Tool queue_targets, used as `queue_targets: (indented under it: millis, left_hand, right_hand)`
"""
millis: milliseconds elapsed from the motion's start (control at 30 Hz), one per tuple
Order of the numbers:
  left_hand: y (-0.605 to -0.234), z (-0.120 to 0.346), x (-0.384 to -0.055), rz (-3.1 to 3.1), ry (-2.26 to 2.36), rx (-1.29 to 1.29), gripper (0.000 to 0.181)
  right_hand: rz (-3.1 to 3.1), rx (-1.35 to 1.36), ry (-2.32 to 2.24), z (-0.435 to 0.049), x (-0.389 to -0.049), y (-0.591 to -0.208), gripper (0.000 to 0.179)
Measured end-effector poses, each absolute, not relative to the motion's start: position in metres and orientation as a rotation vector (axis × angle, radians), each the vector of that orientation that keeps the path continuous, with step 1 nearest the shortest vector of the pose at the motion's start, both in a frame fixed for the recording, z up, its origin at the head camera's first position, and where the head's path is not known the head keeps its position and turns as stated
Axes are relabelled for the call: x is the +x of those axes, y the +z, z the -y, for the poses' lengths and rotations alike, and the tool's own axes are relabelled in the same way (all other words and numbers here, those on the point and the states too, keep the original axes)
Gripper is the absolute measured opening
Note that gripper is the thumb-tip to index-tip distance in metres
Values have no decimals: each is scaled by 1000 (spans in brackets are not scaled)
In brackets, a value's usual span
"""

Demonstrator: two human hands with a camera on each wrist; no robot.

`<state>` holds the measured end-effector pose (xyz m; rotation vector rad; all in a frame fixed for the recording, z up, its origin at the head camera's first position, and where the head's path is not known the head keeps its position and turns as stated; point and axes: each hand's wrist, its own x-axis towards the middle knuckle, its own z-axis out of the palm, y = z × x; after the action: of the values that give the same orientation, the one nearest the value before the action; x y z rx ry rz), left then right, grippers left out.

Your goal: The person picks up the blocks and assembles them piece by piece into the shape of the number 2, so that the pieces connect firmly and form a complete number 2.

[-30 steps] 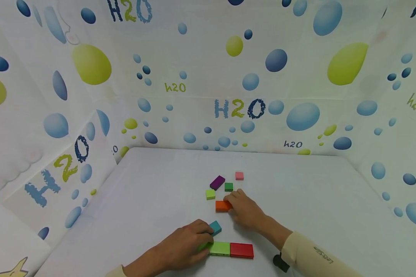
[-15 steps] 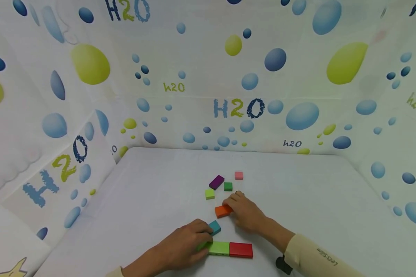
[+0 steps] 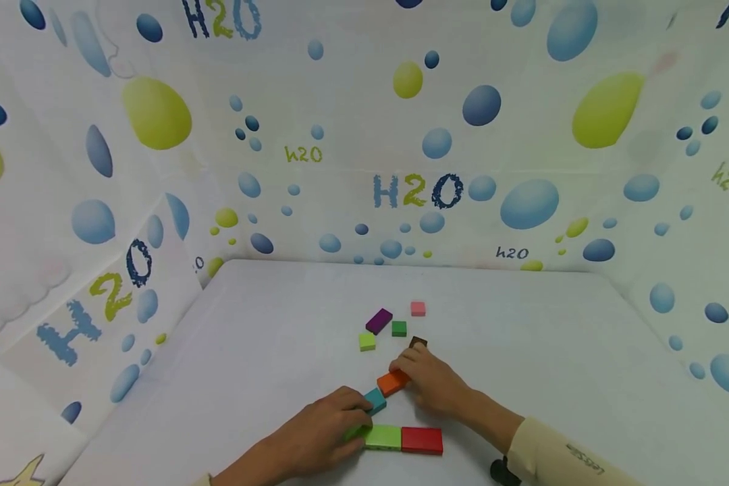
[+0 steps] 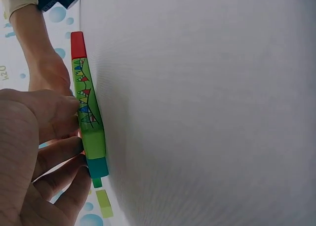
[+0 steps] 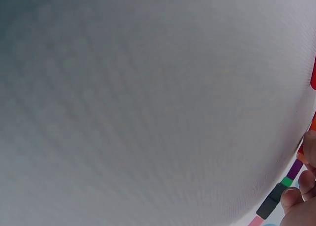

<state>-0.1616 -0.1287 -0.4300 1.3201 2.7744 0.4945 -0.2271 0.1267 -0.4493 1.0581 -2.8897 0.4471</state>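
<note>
My left hand (image 3: 328,428) grips the left end of a long lime-green block (image 3: 384,437), which has printed pennants on its side in the left wrist view. Its upper fingers lie at a teal block (image 3: 376,399) just beyond, partly covered by them. A red block (image 3: 422,440) meets the green block's right end, making one straight row. Farther out, my right hand (image 3: 434,381) pinches an orange block (image 3: 392,383) by its right end. The orange block lies at a slant, its lower left corner close to the teal one. Behind the right fingertips, a brown block (image 3: 418,342) is partly hidden.
Beyond the hands are a purple block (image 3: 379,320), a dark green block (image 3: 399,329), a yellow-green block (image 3: 367,341) and a pink block (image 3: 418,308). They stand on a white table (image 3: 522,337) backed by a patterned cloth (image 3: 340,88).
My right hand has drawn the orange block nearer and turned it to a slant, its left end now by the teal block. The brown block has come into view. The left hand stays put.
</note>
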Motion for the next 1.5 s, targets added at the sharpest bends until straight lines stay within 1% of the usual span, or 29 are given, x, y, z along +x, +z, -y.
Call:
queue_targets:
  millis: [233,667,1067,1367,1500]
  left_hand:
    - [-430,131,-157,-2751,527,1254,17]
    - [-430,130,-159,-2756,590,1241,15]
    - [-432,129,-161,-2750,681,1213,14]
    - [-434,129,-163,-2687,742,1078,17]
    - [-435,129,-164,-2679,773,1064,17]
  right_hand:
    - [2899,1126,504,-125,-224,-447,40]
    - [2902,1191,533,-129,-226,-445,43]
    - [2952,1150,589,-129,-227,-448,46]
    - [2958,1142,593,-130,-227,-448,41]
    - [2916,1155,557,-129,-229,-447,35]
